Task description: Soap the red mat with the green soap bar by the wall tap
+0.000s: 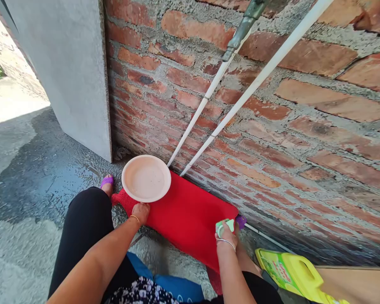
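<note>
A wet-looking red mat (190, 211) stretches across in front of me, at an angle to the brick wall. My left hand (141, 212) is closed on the mat's near edge, right by the rim of a pale pink basin (146, 198). The basin sits at the mat's left end and its inside looks pale. In my right hand (228, 237) is a light green scrub brush (224, 228), held against the mat's right end. Its bristle side is hidden from view.
A yellow detergent jug (291, 272) lies tilted at the lower right. Two white pipes (205, 145) run down the brick wall (272, 126). A grey slab (79, 76) stands at the left above wet concrete floor (47, 169). Purple shoes (107, 180) flank the mat.
</note>
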`<move>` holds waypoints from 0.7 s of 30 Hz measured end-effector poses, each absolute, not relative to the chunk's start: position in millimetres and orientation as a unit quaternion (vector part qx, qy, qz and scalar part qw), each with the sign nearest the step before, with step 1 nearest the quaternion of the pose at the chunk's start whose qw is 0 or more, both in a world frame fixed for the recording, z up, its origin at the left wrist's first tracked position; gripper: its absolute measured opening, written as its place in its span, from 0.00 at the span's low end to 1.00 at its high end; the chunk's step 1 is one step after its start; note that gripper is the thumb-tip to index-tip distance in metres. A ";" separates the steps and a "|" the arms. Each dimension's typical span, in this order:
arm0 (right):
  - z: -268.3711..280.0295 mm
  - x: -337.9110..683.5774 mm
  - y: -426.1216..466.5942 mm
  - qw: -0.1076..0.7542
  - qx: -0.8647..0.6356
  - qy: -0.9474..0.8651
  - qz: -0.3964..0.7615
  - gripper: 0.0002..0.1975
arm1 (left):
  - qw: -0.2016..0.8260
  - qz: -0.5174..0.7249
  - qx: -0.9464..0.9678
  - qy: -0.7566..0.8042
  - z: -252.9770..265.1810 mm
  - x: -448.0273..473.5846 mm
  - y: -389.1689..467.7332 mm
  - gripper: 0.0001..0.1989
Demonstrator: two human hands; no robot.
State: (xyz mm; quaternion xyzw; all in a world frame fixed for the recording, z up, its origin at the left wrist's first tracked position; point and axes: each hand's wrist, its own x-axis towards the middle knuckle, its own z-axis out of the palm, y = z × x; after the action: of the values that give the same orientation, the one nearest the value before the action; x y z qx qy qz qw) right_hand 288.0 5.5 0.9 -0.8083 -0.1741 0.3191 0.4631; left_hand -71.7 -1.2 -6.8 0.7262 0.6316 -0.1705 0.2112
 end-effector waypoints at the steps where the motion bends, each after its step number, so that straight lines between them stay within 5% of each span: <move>1: 2.5 292.0 9.4 0.460 -0.818 -0.148 0.313 0.13 | 0.212 -0.172 0.726 0.631 -5.9 -71.6 -1.1 0.21; 7: 7.1 230.0 39.5 0.439 -0.782 -0.209 0.389 0.18 | 0.210 -0.180 0.725 0.630 -2.7 -69.5 -0.8 0.23; 13: 0.7 175.6 20.3 0.272 -0.643 -0.498 0.514 0.20 | 0.210 -0.196 0.707 0.647 -8.2 -63.1 5.1 0.22; 21: -0.9 252.9 -9.5 0.462 -0.791 -0.131 0.379 0.20 | 0.190 -0.210 0.683 0.673 -23.7 -52.3 7.9 0.20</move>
State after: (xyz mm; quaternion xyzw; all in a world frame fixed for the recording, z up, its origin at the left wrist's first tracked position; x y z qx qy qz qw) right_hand 252.9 -9.5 -0.9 -0.7911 -0.1308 0.3788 0.4622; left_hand -52.3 7.9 -23.7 0.6835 0.6727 -0.2103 0.1901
